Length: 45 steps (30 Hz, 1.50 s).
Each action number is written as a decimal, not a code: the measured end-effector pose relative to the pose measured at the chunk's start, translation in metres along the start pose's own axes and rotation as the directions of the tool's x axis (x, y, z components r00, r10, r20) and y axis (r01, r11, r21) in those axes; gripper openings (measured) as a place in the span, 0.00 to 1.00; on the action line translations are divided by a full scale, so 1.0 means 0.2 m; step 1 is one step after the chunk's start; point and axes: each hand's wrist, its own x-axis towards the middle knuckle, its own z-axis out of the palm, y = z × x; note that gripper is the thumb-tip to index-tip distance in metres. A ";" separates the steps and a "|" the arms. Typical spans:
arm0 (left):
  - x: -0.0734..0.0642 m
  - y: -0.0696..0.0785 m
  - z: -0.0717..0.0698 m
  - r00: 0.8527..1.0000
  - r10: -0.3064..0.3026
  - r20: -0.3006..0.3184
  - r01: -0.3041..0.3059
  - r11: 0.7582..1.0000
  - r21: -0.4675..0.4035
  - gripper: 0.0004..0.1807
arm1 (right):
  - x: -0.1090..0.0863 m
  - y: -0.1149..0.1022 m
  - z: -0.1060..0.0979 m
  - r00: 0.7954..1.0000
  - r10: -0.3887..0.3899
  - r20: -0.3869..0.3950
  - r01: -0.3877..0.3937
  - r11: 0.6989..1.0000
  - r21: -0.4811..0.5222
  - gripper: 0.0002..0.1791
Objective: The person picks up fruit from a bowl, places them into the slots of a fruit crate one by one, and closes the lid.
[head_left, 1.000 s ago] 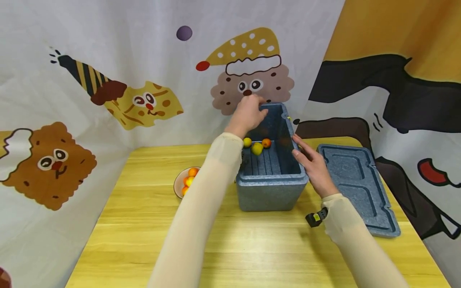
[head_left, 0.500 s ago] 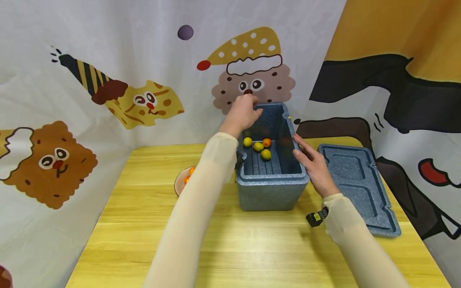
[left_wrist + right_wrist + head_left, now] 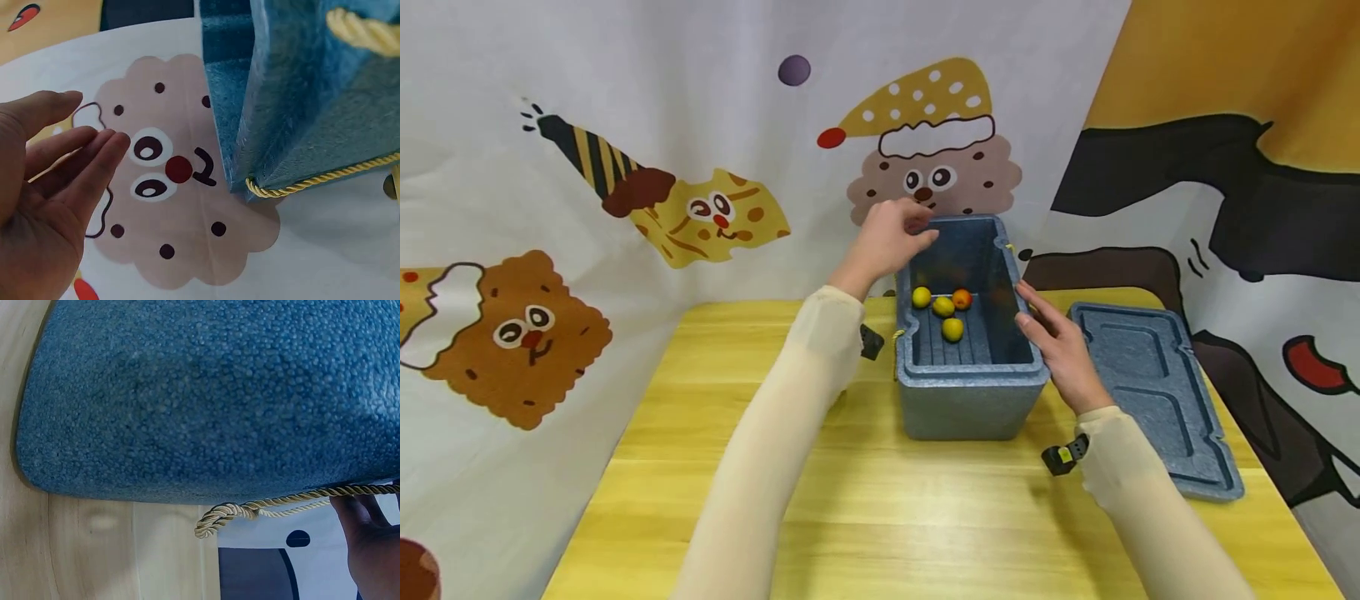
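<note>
A grey-blue foam box (image 3: 972, 412) stands uncovered on the table. On its floor lie three small yellow fruits (image 3: 952, 330) and one orange fruit (image 3: 962, 299). My left hand (image 3: 887, 242) hovers at the box's far left corner, holding nothing. In the left wrist view, that hand's fingers (image 3: 103, 165) are extended and apart from the box wall. My right hand (image 3: 1063, 354) rests against the right rim, fingers extended. Seen from the right wrist, it touches the box side beside a gold rope (image 3: 284, 499).
A matching lid (image 3: 1157, 400) lies on the wooden table (image 3: 910, 517) to the right of the box. Behind the table hangs a cartoon-printed cloth (image 3: 715, 100). The left sleeve (image 3: 775, 425) covers part of the table left of the box.
My left hand has drawn leftward from above the box. Another yellow fruit has come into view inside it. The left sleeve now hides the fruit bowl. My right hand keeps its place.
</note>
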 end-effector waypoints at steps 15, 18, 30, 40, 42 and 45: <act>-0.36 -0.23 -0.03 0.957 0.076 -0.281 -0.163 0.939 -0.304 0.13 | -0.04 -0.13 0.06 1.000 -0.009 0.017 0.009 1.000 -0.004 0.29; -0.41 -0.28 -0.02 0.942 0.090 -0.324 -0.200 0.924 -0.325 0.12 | -0.04 -0.14 0.05 1.000 -0.018 0.016 0.019 1.000 -0.008 0.29; -0.63 -0.33 -0.03 0.929 0.023 -0.369 -0.159 0.926 -0.343 0.13 | -0.05 -0.16 0.04 1.000 -0.008 0.015 0.008 1.000 -0.004 0.29; -0.75 -0.55 0.07 0.938 -0.090 -0.334 -0.027 0.943 -0.332 0.15 | -0.04 -0.17 0.04 1.000 0.001 0.010 -0.001 1.000 -0.009 0.30; -0.78 -0.59 0.09 0.939 -0.111 -0.326 -0.007 0.941 -0.338 0.16 | -0.05 -0.17 0.04 1.000 -0.002 0.010 0.002 1.000 -0.008 0.30; -0.84 -0.63 0.11 0.939 -0.139 -0.314 0.026 0.941 -0.338 0.16 | -0.05 -0.17 0.05 1.000 -0.001 0.010 0.001 1.000 -0.008 0.30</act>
